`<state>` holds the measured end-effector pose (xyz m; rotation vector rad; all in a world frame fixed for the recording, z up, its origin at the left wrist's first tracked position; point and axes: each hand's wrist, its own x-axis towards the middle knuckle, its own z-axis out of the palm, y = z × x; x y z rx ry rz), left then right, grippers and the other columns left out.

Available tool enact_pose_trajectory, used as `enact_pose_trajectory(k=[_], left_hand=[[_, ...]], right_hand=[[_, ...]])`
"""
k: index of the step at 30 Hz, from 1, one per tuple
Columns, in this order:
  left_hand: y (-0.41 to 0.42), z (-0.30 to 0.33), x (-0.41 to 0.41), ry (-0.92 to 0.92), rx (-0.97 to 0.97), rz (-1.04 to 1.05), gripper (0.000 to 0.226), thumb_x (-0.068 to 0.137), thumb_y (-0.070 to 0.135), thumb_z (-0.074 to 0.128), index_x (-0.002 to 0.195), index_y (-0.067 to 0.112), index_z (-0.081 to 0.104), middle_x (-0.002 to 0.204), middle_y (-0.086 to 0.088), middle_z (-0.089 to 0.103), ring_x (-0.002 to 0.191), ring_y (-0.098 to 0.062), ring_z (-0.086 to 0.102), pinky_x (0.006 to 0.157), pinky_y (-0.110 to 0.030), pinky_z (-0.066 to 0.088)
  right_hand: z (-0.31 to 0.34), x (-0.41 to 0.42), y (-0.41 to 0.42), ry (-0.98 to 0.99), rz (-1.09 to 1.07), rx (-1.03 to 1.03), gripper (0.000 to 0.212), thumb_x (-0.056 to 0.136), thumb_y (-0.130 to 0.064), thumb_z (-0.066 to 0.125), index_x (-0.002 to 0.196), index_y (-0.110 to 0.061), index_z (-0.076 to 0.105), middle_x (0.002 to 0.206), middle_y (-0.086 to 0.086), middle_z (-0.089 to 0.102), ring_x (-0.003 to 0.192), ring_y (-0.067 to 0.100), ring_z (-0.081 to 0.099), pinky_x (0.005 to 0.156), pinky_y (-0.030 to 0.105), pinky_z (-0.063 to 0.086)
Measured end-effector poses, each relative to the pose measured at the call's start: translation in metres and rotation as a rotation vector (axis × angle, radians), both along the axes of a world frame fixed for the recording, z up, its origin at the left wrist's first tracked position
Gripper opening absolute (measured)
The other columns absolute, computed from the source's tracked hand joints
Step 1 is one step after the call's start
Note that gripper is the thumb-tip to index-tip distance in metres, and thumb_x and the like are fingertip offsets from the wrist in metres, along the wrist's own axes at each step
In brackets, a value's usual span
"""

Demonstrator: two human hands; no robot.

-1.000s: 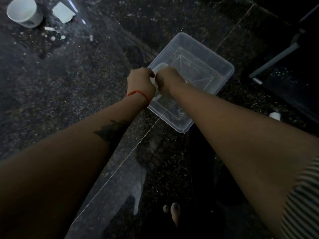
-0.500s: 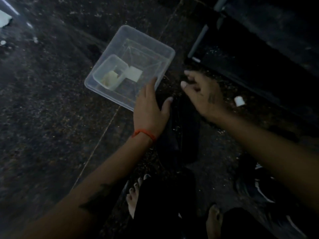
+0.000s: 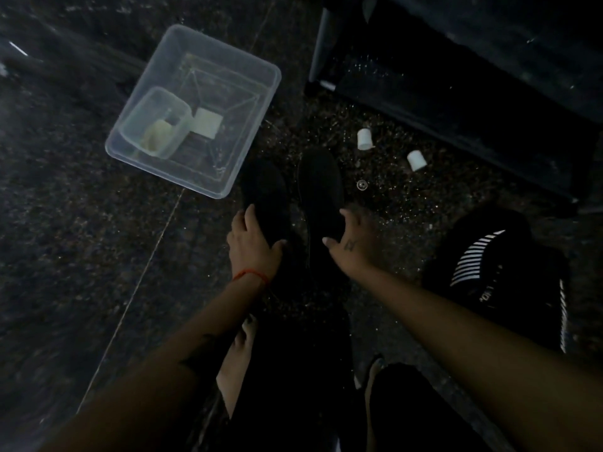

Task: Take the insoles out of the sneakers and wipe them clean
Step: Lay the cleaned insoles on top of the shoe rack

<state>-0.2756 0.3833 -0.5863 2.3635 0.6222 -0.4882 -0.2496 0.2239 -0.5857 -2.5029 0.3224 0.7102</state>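
Pretty dim in here, so details are rough. Two black insoles lie flat on the speckled stone floor, side by side and lengthwise, toes pointing far. The left insole and right insole are both plain matte black with rounded toe ends; I can't make out any print or dirt on them in this light. A thin gap runs between the two.

The left hand rests on the near part of the left insole, fingers spread and flat, thumb out to the right, not pinching anything. The right hand is at the right edge of the right insole, fingers curled over that edge and thumb apart; whether it actually has a hold on it, can't tell.

Right of all that sits a black sneaker with white stripes on its side, well apart from the insoles. Far left of the insoles is a clear tub, its near corner just beside the left insole's toe. Inside it sits a smaller clear box with something pale in it, and a pale square sponge next to that. Two small white caps lie on the floor to the far right.
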Motion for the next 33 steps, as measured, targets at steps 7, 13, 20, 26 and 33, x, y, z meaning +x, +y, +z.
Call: enact_pose_trajectory(k=[7, 13, 20, 26, 33], left_hand=[[-0.003, -0.013, 0.007, 0.045, -0.03, 0.13, 0.092, 0.073, 0.005, 0.072, 0.148, 0.014, 0.018, 0.141, -0.017, 0.025, 0.122, -0.039, 0.041, 0.106, -0.043, 0.035], [0.004, -0.013, 0.011, 0.097, -0.269, 0.294, 0.064, 0.078, 0.006, 0.069, 0.135, 0.011, 0.04, 0.129, -0.015, 0.055, 0.113, -0.03, 0.056, 0.088, -0.03, 0.048], [0.018, 0.02, 0.024, 0.108, -0.724, 0.456, 0.04, 0.082, -0.007, 0.062, 0.118, 0.006, 0.049, 0.121, -0.019, 0.059, 0.094, -0.029, 0.061, 0.041, -0.02, 0.052], [0.02, 0.094, 0.047, 0.048, -0.926, 0.437, 0.052, 0.085, -0.011, 0.056, 0.13, 0.01, 0.04, 0.119, -0.011, 0.056, 0.087, -0.021, 0.06, 0.046, -0.023, 0.055], [0.019, 0.204, 0.055, -0.008, -0.994, 0.296, 0.059, 0.085, -0.011, 0.055, 0.134, 0.018, 0.038, 0.117, -0.012, 0.059, 0.084, -0.02, 0.061, 0.052, -0.028, 0.058]], right_hand=[[-0.023, 0.006, 0.013, -0.011, -0.115, -0.026, 0.07, 0.08, -0.012, 0.067, 0.136, -0.016, 0.026, 0.129, 0.016, 0.047, 0.108, 0.031, 0.055, 0.088, 0.036, 0.046], [-0.027, 0.013, 0.008, 0.087, -0.317, 0.113, 0.055, 0.077, -0.009, 0.063, 0.126, -0.014, 0.039, 0.109, 0.014, 0.061, 0.098, 0.031, 0.059, 0.079, 0.03, 0.047], [0.017, 0.026, -0.008, 0.174, -0.392, 0.462, 0.031, 0.083, -0.002, 0.057, 0.112, -0.011, 0.055, 0.089, 0.004, 0.059, 0.081, 0.021, 0.058, 0.06, 0.031, 0.05], [0.091, 0.042, -0.025, 0.202, -0.461, 0.758, 0.052, 0.085, 0.009, 0.053, 0.13, -0.014, 0.042, 0.115, 0.008, 0.061, 0.088, 0.014, 0.06, 0.06, 0.028, 0.054], [0.202, 0.038, -0.048, 0.116, -0.402, 0.837, 0.067, 0.083, 0.013, 0.05, 0.137, -0.024, 0.034, 0.114, 0.006, 0.062, 0.095, 0.019, 0.061, 0.069, 0.035, 0.055]])
